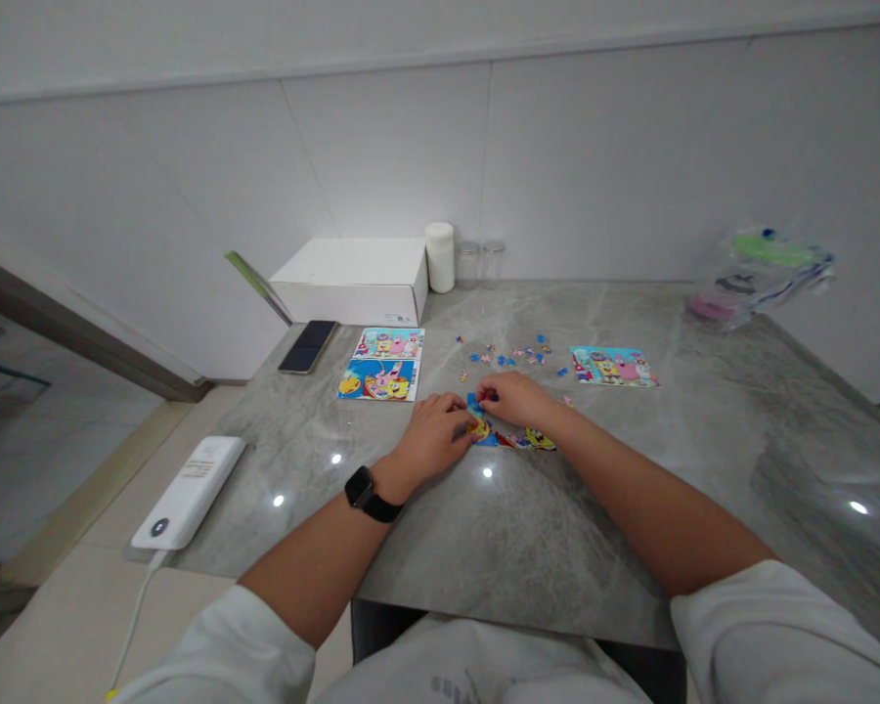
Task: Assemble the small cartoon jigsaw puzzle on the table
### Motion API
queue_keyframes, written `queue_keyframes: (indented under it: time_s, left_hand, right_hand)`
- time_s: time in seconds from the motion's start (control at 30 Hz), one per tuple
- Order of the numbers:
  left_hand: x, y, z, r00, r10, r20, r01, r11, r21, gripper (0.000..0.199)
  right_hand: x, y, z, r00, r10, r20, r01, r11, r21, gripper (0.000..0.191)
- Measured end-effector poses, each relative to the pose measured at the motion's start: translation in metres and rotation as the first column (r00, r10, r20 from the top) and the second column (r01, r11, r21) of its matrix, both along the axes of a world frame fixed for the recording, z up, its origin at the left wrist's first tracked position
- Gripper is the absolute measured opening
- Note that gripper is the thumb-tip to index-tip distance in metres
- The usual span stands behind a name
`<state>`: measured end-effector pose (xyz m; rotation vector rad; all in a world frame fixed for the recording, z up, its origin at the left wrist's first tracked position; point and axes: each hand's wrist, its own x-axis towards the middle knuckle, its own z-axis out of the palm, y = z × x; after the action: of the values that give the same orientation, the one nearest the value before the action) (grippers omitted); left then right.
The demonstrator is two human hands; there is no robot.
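Note:
A partly joined jigsaw puzzle (509, 439) with blue, yellow and red parts lies in front of me. At its left end, the fingertips of my left hand (436, 430) rest on the pieces, the fingers stretched out. My right hand (514, 396) is pinched over the puzzle's upper left part, on a small blue puzzle piece (491, 398) that shows only in part. Loose puzzle pieces (517, 354) are scattered beyond my hands. Left of them lies a printed picture sheet (381, 364) with two cartoon scenes. To the right is another cartoon picture (614, 367), complete and flat.
A phone (309, 347) and a white box (352, 279) lie at the back left. Beside the box stand a white bottle (440, 257) and two clear jars (479, 264). A plastic bag (759, 279) sits at the back right. A white power bank (191, 492) with a cable is at the left edge.

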<state>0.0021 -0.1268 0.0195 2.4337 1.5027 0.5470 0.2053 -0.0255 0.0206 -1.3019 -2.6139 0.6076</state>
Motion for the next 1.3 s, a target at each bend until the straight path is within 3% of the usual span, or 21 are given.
queue_keyframes:
  time_s: [0.43, 0.77, 1.03, 1.3]
  left_hand:
    - [0.001, 0.001, 0.002, 0.997, -0.081, 0.021, 0.081, 0.997, 0.001, 0.013]
    - [0.001, 0.003, 0.002, 0.993, -0.118, 0.001, 0.118, 0.993, 0.003, 0.013]
    - [0.0, 0.004, 0.0, 0.993, -0.12, 0.02, 0.12, 0.993, -0.004, 0.014]
    - [-0.001, 0.007, 0.0, 0.993, -0.099, 0.069, 0.1, 0.995, -0.005, 0.021]
  right_hand:
    - [-0.004, -0.008, 0.01, 0.997, -0.004, 0.073, 0.002, 0.999, 0.036, 0.013]
    - [-0.005, -0.01, 0.009, 0.999, 0.018, 0.043, -0.021, 0.998, 0.064, 0.011]
    - [0.005, 0.002, 0.022, 0.976, -0.085, -0.199, 0.102, 0.992, 0.074, 0.007]
    - [0.016, 0.002, 0.052, 0.904, -0.22, -0.367, 0.269, 0.959, 0.087, 0.006]
